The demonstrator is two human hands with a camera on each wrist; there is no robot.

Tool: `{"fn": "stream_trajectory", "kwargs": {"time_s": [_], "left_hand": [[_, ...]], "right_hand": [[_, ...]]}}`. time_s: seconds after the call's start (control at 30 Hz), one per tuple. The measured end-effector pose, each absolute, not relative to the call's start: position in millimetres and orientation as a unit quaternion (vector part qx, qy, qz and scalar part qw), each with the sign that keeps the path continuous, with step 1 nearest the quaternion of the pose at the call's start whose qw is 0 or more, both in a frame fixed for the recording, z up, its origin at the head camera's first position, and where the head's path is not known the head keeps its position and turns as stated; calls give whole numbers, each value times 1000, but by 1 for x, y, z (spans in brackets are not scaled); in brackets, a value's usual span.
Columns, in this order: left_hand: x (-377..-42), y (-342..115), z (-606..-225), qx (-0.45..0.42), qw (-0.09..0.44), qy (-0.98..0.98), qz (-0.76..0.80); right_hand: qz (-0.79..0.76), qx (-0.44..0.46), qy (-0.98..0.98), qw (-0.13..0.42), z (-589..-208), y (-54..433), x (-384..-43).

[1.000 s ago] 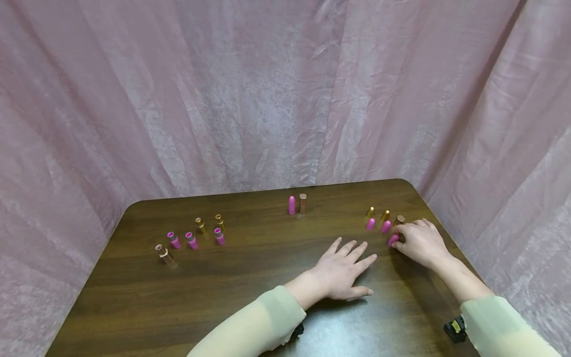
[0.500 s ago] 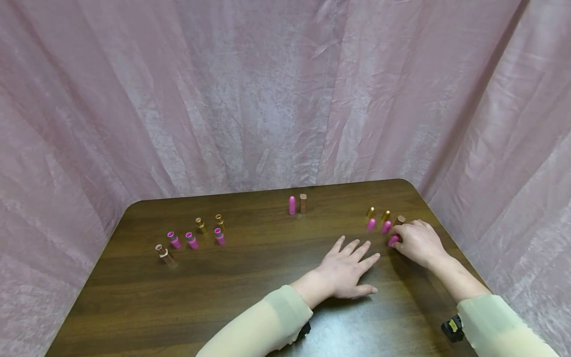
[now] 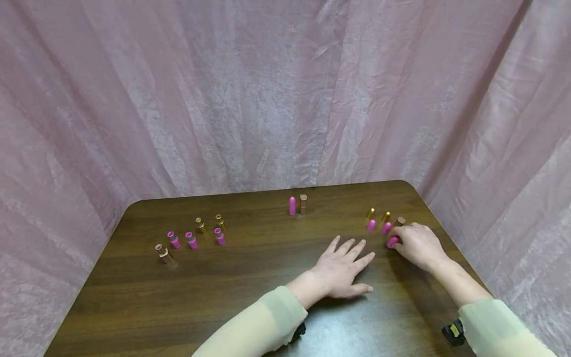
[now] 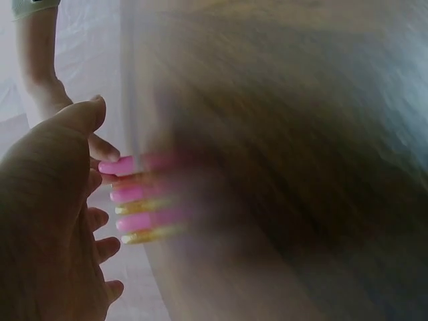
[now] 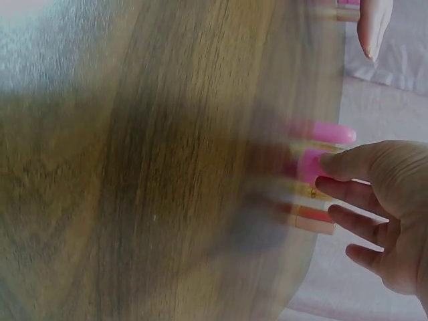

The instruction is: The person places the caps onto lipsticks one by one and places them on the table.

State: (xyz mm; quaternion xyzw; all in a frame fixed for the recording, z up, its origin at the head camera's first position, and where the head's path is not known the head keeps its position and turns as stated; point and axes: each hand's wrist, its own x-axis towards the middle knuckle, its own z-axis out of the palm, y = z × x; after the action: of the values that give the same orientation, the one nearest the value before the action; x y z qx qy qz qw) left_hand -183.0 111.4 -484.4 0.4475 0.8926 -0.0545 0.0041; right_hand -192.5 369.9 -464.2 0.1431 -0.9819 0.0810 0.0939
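At the right of the table, my right hand (image 3: 419, 245) pinches a pink rounded lipstick cap (image 3: 392, 242) between thumb and finger, and the cap stands at the tabletop. In the right wrist view the same pink cap (image 5: 309, 166) shows at the thumb tip. Beside it are a brown cap (image 3: 400, 221), partly behind the hand, two more pink caps (image 3: 371, 225) and two gold caps (image 3: 371, 213). My left hand (image 3: 341, 272) is spread flat, palm down, over the middle right of the table, holding nothing.
Uncapped lipstick tubes stand at the left: several pink (image 3: 192, 241), two gold (image 3: 200, 225) and one brown (image 3: 164, 254). At the back edge stand a pink lipstick (image 3: 292, 206) and a brown one (image 3: 303, 204). Pink curtains (image 3: 267, 99) hang behind the wooden table (image 3: 178, 297).
My left hand has shifted slightly right and then back left. The right hand stays at the pink cap, with hardly any movement.
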Motion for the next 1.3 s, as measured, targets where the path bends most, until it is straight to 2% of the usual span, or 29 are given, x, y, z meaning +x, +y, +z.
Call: {"fn": "stream_trajectory", "kwargs": {"time_s": [0.3,0.6,0.83,1.03,1.13,1.3], "left_hand": [[-191,80,-485,443,-8,896,-22],[-192,13,-473,388,-15,914,120],[-188,-56,-471,301,-73,928,206],[-182,-116,-478,164,-131,921,329],[-180,-141,-480,97,-132,906,391],[-187,-164,-481,28,-90,881,464]], "right_hand": [[105,166,-974,108,-464,353,-190],[122,189,-965,135,-464,327,-191],[144,211,-957,138,-463,307,-197],[159,230,-950,139,-459,281,-202],[160,243,-947,134,-458,266,-206],[161,262,-944,122,-456,240,-211]]}}
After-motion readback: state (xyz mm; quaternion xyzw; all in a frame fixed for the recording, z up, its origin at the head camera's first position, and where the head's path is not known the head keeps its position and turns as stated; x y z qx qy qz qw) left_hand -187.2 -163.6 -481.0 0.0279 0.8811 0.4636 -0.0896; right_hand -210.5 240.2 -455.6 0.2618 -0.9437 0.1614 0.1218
